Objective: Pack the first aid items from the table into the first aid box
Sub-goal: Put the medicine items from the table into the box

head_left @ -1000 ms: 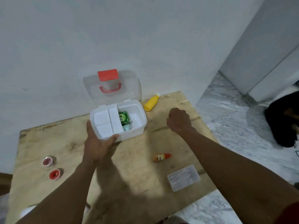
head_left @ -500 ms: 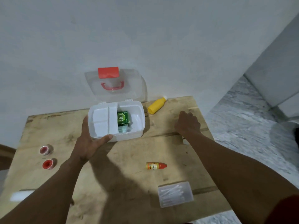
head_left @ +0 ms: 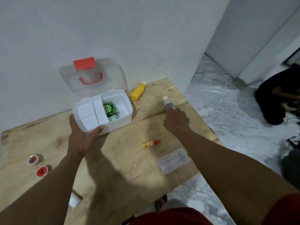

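White plastic, my first aid box [head_left: 113, 116] sits near the table's [head_left: 48, 140] back edge, clear lid [head_left: 103, 75] up, a green packet [head_left: 109, 109] inside. My left hand [head_left: 82, 135] grips its near corner. My right hand [head_left: 177, 120] pinches a small white bottle [head_left: 168, 103].

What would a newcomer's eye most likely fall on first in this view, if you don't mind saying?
Probably the open white first aid box at the back of the wooden table, its clear lid with the red handle leaning toward the wall and a green packet inside; the left hand grips its near corner. Next, the right hand holding up a small white bottle, to the right of the box.
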Demonstrator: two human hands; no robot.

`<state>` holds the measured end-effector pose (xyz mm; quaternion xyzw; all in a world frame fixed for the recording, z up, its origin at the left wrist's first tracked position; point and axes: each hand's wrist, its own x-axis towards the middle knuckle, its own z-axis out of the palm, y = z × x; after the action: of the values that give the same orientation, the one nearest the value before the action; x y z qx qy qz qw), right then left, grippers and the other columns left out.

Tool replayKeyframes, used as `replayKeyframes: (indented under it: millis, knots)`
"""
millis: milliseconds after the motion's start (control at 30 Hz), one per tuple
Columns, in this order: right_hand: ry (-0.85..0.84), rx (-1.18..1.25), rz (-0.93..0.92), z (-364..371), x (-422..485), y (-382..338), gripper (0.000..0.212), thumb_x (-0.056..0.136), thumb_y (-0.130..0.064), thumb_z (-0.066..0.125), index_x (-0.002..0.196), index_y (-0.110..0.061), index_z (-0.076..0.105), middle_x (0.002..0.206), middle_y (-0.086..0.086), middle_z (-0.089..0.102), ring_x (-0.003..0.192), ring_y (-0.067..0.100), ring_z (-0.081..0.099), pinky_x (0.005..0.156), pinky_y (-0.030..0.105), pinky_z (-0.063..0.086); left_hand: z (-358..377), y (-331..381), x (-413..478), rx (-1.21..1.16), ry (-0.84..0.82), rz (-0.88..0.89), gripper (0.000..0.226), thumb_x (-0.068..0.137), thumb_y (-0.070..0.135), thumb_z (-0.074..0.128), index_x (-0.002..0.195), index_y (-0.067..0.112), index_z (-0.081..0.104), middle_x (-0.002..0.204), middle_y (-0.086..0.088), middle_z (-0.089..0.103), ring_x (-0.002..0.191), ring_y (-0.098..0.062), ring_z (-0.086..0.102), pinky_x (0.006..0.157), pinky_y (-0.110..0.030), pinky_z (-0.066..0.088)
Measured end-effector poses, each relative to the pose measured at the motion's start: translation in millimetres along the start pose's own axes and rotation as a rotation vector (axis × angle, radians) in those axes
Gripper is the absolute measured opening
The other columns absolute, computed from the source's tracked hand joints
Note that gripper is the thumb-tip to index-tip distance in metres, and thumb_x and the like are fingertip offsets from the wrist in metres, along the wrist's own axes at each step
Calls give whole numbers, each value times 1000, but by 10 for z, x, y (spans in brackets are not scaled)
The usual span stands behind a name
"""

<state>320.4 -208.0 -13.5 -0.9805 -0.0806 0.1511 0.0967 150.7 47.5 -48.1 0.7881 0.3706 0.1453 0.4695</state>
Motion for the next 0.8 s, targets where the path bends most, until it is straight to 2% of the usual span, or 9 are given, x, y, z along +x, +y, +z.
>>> replayKeyframes:
  millis: [100, 167, 267, 400, 500, 600, 700, 800]
  knots:
    - [52, -10, 92, 184, -425, 79, 32, 94, -19, 49, 125, -12, 51, 125, 13, 52, 114, 34, 51, 91, 45, 45, -28, -2, -6, 16, -19, -15, 102, 74, 46, 80, 148, 28, 13, 143, -9, 48, 126, -39, 48, 103, -49, 40]
    - [23, 13, 125, 277, -647, 134, 28, 94, -20, 49, 121, -12, 52, 124, 15, 52, 114, 36, 52, 91, 45, 45, -44, -13, -17, 21, -22, -17, 105, 75, 47, 79, 151, 27, 9, 145, -13, 46, 129, -40, 46, 106, -48, 38]
    - [-43, 30, 197, 434, -948, 186, 35, 94, -30, 54, 125, -16, 49, 131, 14, 42, 121, 35, 46, 96, 45, 43, -70, -31, -54, 23, -37, -22, 109, 77, 47, 77, 154, 25, 3, 148, -15, 43, 132, -38, 43, 108, -45, 35]
    - [-48, 77, 322, 636, -1239, 260, 41, 94, -42, 53, 129, -24, 44, 137, 16, 28, 118, 39, 44, 92, 42, 43, -74, -27, -115, 35, -55, -31, 109, 79, 49, 75, 155, 24, 0, 150, -16, 39, 134, -39, 40, 110, -44, 32]
    - [-71, 125, 302, 667, -1352, 312, 46, 95, -45, 51, 135, -24, 41, 140, 23, 24, 118, 43, 47, 97, 39, 42, -58, -26, -125, 27, -52, -25, 109, 78, 49, 75, 155, 25, 0, 150, -16, 40, 134, -39, 40, 111, -45, 32]
    - [-87, 108, 219, 672, -1396, 288, 39, 102, -32, 44, 138, -21, 46, 141, 22, 31, 124, 46, 42, 103, 38, 39, -37, -30, -122, 23, -53, -34, 109, 78, 49, 75, 155, 26, 1, 150, -16, 40, 135, -38, 40, 111, -44, 32]
    - [-40, 177, 283, 698, -1356, 245, 37, 99, -34, 47, 133, -17, 47, 142, 25, 23, 126, 45, 42, 103, 35, 39, -25, -59, -106, 23, -48, -39, 111, 77, 51, 75, 155, 25, 1, 149, -17, 42, 134, -38, 41, 111, -44, 32]
    - [-24, 218, 324, 763, -1354, 198, 38, 97, -40, 48, 127, -16, 47, 137, 25, 25, 129, 43, 39, 100, 38, 41, -23, -89, -98, 27, -46, -32, 112, 75, 52, 75, 155, 25, 1, 147, -17, 44, 133, -38, 42, 110, -45, 33]
